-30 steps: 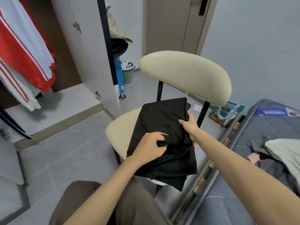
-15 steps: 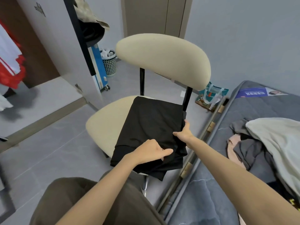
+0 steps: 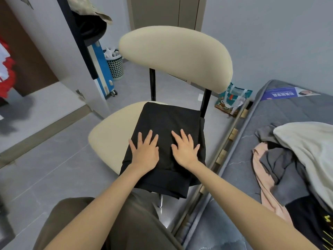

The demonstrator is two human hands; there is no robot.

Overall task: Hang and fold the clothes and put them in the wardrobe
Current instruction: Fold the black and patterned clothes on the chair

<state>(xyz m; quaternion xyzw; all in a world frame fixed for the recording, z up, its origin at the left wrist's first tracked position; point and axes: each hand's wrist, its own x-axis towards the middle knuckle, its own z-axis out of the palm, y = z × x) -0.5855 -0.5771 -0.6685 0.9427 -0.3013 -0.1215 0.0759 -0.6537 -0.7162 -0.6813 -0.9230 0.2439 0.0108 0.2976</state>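
Lengthwise, the folded black garment (image 3: 167, 141) runs from the backrest toward the person, its near end drooping over the front edge of the cream padded chair (image 3: 111, 141). Left hand (image 3: 145, 152) and right hand (image 3: 185, 150) lie flat on the smooth cloth, fingers spread. Grey tiled floor (image 3: 54, 168) surrounds the chair; a grey mattress (image 3: 270, 123) lies just beside it.

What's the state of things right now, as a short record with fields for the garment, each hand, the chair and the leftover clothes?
Garment: folded black fabric garment, flat on the seat, near edge overhanging the front
Left hand: left hand pressed flat on the garment, fingers spread
Right hand: right hand flat beside it, fingers spread
Chair: cream padded chair with black posts
Leftover clothes: loose pile of grey, pink and off-white clothes on the grey quilted mattress
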